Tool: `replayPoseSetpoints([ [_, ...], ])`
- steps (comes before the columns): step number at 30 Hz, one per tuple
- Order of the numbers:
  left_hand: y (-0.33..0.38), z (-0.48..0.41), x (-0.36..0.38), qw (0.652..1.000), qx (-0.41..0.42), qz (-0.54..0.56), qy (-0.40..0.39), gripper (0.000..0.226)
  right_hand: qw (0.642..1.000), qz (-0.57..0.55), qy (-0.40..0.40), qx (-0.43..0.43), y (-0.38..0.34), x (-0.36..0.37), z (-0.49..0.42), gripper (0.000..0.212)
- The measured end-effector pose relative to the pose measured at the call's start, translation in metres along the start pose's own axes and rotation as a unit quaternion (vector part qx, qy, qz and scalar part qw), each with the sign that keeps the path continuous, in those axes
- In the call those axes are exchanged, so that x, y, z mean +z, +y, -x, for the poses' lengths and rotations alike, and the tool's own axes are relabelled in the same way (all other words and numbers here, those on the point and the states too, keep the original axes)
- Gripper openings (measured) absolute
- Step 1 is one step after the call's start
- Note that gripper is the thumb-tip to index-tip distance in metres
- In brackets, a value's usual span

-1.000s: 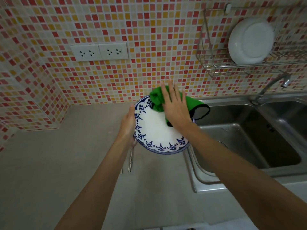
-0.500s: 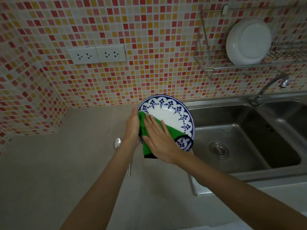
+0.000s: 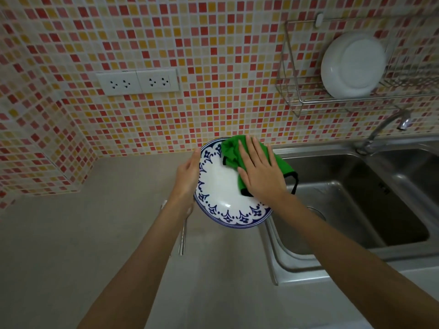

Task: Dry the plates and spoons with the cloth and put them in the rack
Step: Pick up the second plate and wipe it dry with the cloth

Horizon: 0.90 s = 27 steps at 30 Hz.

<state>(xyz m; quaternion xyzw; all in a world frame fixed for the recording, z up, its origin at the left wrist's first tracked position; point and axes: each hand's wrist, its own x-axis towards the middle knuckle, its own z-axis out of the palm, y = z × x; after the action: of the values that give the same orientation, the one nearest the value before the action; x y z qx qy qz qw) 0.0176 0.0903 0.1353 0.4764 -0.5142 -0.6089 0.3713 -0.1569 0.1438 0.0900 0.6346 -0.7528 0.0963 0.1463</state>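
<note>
Spoons (image 3: 182,236) on grey countertop (image 3: 71,245)

A white, blue-patterned plate (image 3: 221,186) hangs tilted at frame centre, face toward the camera. A green cloth (image 3: 231,151) with black edging lies bunched on its upper right part. Metal spoon handles (image 3: 182,236) lie on the counter (image 3: 71,233) just lower left. At upper right, a wire rack (image 3: 292,100) holds a plain white plate (image 3: 354,65) on edge.

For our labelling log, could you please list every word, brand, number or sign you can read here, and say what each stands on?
No text can be read.
Small dark mark on the inner wall of the sink: too blurred to read.
Plate: blue border pattern only, no lettering.
Green cloth, wall sockets, rack: no lettering visible.
</note>
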Motion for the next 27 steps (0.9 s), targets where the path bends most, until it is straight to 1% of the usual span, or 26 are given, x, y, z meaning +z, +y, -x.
replayPoseSetpoints([
  [3, 0.005, -0.005, -0.002, 1.0, 0.005, 0.006, 0.03, 0.041, 0.998, 0.002, -0.056, -0.012, 0.007, 0.002, 0.017, 0.072],
  [5, 0.007, -0.009, -0.002, 0.999, 0.01, 0.009, 0.05, 0.039, 0.991, -0.035, -0.117, -0.045, 0.005, -0.002, 0.034, 0.078],
  [7, 0.008, -0.011, -0.001, 0.998, 0.003, 0.01, 0.061, 0.035, 0.98, -0.076, -0.159, -0.091, -0.007, -0.013, 0.051, 0.072],
  [9, 0.008, -0.011, 0.0, 0.998, -0.003, 0.013, 0.057, 0.034, 0.97, -0.105, -0.17, -0.141, -0.024, -0.021, 0.062, 0.064],
  [11, 0.008, -0.005, 0.006, 0.999, -0.004, 0.023, 0.043, 0.036, 0.965, -0.136, -0.152, -0.163, -0.041, -0.026, 0.062, 0.062],
  [13, 0.007, 0.0, 0.01, 0.999, -0.014, 0.028, 0.023, 0.043, 0.968, -0.155, -0.114, -0.162, -0.053, -0.023, 0.053, 0.064],
  [15, 0.006, 0.003, 0.012, 0.999, -0.03, 0.044, 0.003, 0.06, 0.978, -0.136, -0.056, -0.148, -0.06, -0.017, 0.043, 0.063],
  [17, 0.006, 0.006, 0.011, 0.999, -0.031, 0.035, -0.013, 0.079, 0.985, -0.104, 0.015, -0.134, -0.063, -0.01, 0.035, 0.058],
  [19, 0.007, 0.009, 0.009, 0.999, -0.024, 0.005, -0.032, 0.094, 0.985, -0.092, 0.053, -0.133, -0.062, -0.007, 0.027, 0.063],
  [20, 0.01, 0.014, 0.008, 0.999, -0.014, -0.01, -0.042, 0.095, 0.984, -0.09, 0.065, -0.14, -0.06, -0.007, 0.024, 0.065],
  [23, 0.018, 0.021, 0.006, 0.996, 0.025, -0.036, -0.072, 0.079, 0.982, -0.073, 0.082, -0.154, -0.056, -0.013, 0.013, 0.066],
  [24, 0.019, 0.023, 0.004, 0.995, 0.038, -0.039, -0.08, 0.072, 0.984, -0.074, 0.084, -0.141, -0.053, -0.015, 0.007, 0.065],
  [27, 0.017, 0.028, 0.003, 0.993, 0.054, -0.044, -0.092, 0.051, 0.99, -0.094, 0.098, -0.035, -0.041, -0.028, -0.015, 0.074],
])
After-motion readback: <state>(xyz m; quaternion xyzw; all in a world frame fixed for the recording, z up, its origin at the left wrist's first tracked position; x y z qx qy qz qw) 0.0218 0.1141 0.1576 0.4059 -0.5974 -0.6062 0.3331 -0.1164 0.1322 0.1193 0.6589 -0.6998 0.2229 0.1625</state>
